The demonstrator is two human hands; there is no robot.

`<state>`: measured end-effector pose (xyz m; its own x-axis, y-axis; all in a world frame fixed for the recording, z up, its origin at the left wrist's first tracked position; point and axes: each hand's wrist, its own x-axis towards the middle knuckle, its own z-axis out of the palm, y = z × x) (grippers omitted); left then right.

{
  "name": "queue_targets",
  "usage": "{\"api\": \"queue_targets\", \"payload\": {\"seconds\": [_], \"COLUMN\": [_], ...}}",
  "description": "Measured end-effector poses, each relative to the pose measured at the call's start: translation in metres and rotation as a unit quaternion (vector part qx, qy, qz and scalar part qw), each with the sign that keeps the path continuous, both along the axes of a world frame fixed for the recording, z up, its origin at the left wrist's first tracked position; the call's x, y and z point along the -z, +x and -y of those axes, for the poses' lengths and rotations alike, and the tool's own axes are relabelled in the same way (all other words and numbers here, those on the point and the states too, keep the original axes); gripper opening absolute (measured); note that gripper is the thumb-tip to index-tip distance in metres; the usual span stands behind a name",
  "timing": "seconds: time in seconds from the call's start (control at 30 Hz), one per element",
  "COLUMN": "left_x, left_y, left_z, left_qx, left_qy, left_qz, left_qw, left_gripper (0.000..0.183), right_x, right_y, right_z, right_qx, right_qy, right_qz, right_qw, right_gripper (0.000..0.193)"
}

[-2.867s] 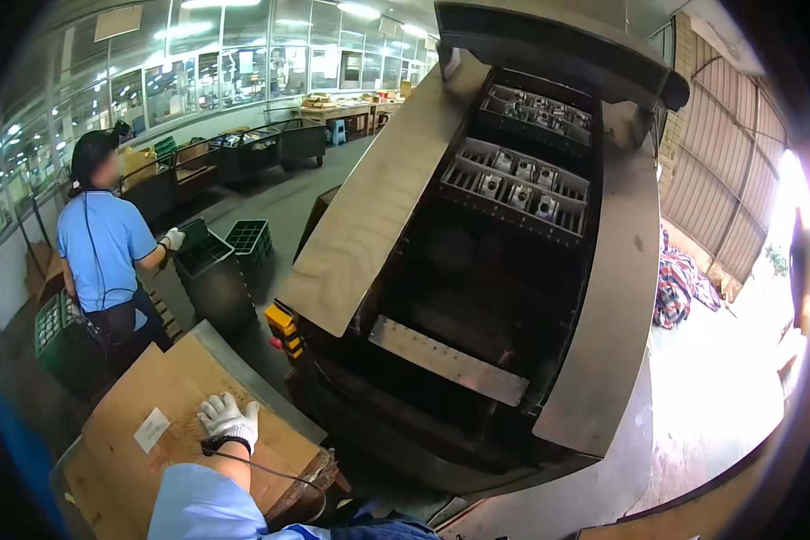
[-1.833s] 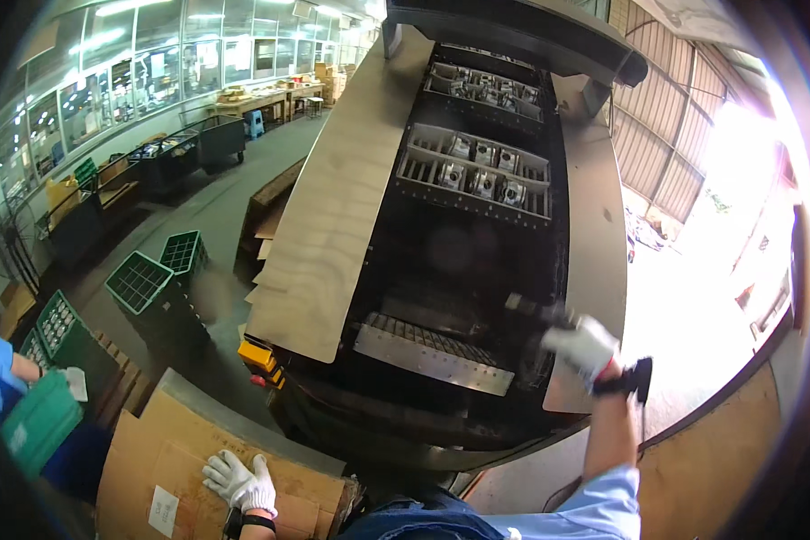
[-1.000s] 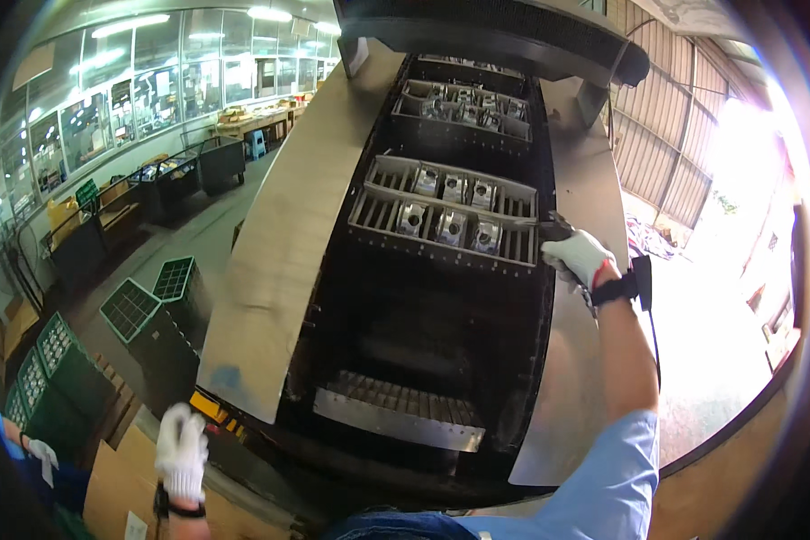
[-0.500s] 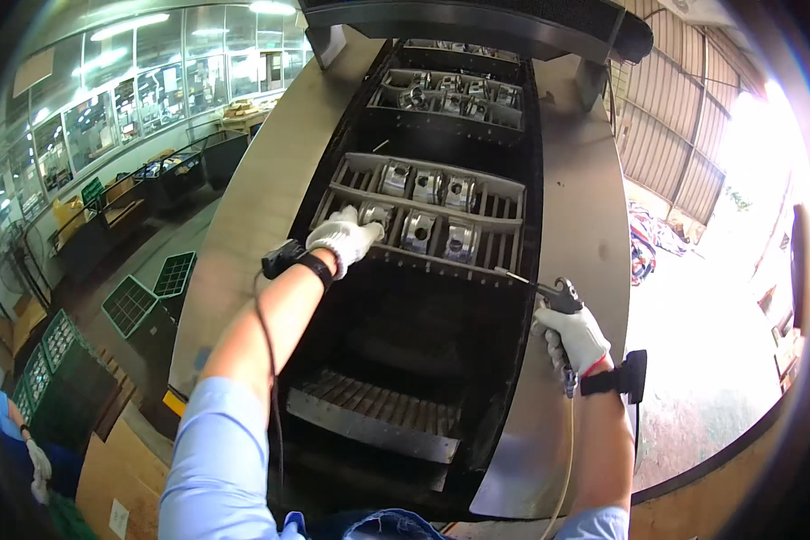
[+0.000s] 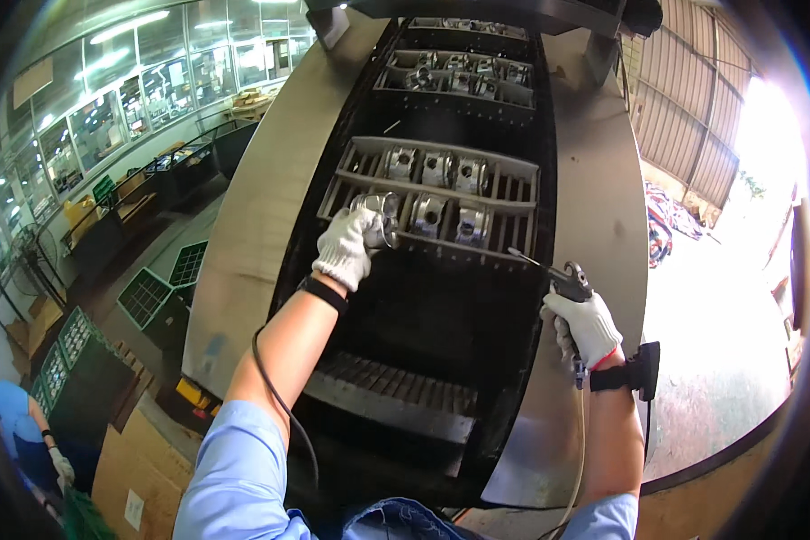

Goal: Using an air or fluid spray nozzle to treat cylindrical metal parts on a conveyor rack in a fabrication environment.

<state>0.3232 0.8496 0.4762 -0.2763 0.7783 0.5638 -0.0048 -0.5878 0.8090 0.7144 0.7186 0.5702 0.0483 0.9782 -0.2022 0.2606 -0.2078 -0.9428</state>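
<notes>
My left hand [image 5: 349,245], in a white knit glove, is closed on a shiny metal piston [image 5: 380,214] at the left end of the near row of a slotted metal rack. The piston is tilted, and my fingers hide part of it. To its right, two more pistons [image 5: 428,214] sit in the same row, and three pistons [image 5: 436,168] stand in the row behind. My gloved right hand [image 5: 589,326] grips a black air blow gun [image 5: 571,283] over the right metal side panel. Its thin nozzle points left toward the rack, and a pale hose trails down from the handle.
Another rack of pistons [image 5: 454,79] lies farther up the dark conveyor [image 5: 396,315]. A dark machine hood [image 5: 495,13] spans the far end. Green divided trays [image 5: 144,297] stand at left. Another person's gloved hand [image 5: 61,466] shows at lower left.
My left hand has pulled the piston up and tilted it from its place in the near row. My right hand keeps the blow gun in nearly the same pose. The view has shifted slightly.
</notes>
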Motion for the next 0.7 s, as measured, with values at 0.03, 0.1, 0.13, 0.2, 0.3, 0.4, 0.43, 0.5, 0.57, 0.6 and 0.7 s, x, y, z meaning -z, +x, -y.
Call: {"api": "queue_targets", "payload": {"seconds": [0.03, 0.1, 0.13, 0.2, 0.3, 0.4, 0.43, 0.5, 0.57, 0.6, 0.7], "left_x": [-0.024, -0.015, -0.013, -0.010, -0.002, 0.008, 0.010, 0.011, 0.010, 0.006, 0.033], "left_y": [0.034, 0.024, 0.016, 0.015, 0.006, -0.008, -0.018, -0.036, -0.044, -0.047, -0.077], "left_z": [0.039, 0.085, 0.108, 0.149, 0.193, 0.229, 0.239, 0.257, 0.277, 0.289, 0.313], "left_qx": [0.172, 0.141, 0.186, 0.132, 0.201, 0.133, 0.124, 0.123, 0.074, 0.026, -0.032], "left_qy": [-0.151, -0.079, -0.109, -0.096, -0.130, -0.128, -0.129, -0.144, -0.165, -0.185, -0.133], "left_qz": [0.248, 0.170, 0.203, 0.183, 0.198, 0.229, 0.233, 0.234, 0.188, 0.137, 0.220], "left_qw": [0.941, 0.972, 0.955, 0.969, 0.950, 0.956, 0.956, 0.954, 0.965, 0.973, 0.966], "left_gripper": [0.012, 0.034, 0.041, 0.047, 0.045, 0.045, 0.045, 0.046, 0.042, 0.039, 0.039], "right_x": [0.009, 0.006, 0.006, 0.021, 0.056, 0.069, 0.071, 0.074, 0.076, 0.077, 0.088], "right_y": [0.002, -0.041, -0.060, -0.094, -0.129, -0.161, -0.168, -0.180, -0.192, -0.198, -0.206], "right_z": [0.011, 0.051, 0.073, 0.101, 0.118, 0.135, 0.139, 0.148, 0.160, 0.166, 0.184], "right_qx": [-0.024, -0.105, -0.122, -0.153, -0.202, -0.239, -0.247, -0.267, -0.270, -0.274, -0.294], "right_qy": [-0.005, -0.016, -0.042, -0.049, -0.059, -0.074, -0.078, -0.128, -0.122, -0.113, -0.115], "right_qz": [-0.004, -0.039, -0.049, -0.047, -0.065, -0.071, -0.068, -0.118, -0.100, -0.084, -0.134], "right_qw": [1.000, 0.994, 0.990, 0.986, 0.975, 0.966, 0.963, 0.948, 0.950, 0.951, 0.939], "right_gripper": [0.022, 0.022, 0.023, 0.025, 0.027, 0.023, 0.023, 0.021, 0.021, 0.021, 0.020]}}
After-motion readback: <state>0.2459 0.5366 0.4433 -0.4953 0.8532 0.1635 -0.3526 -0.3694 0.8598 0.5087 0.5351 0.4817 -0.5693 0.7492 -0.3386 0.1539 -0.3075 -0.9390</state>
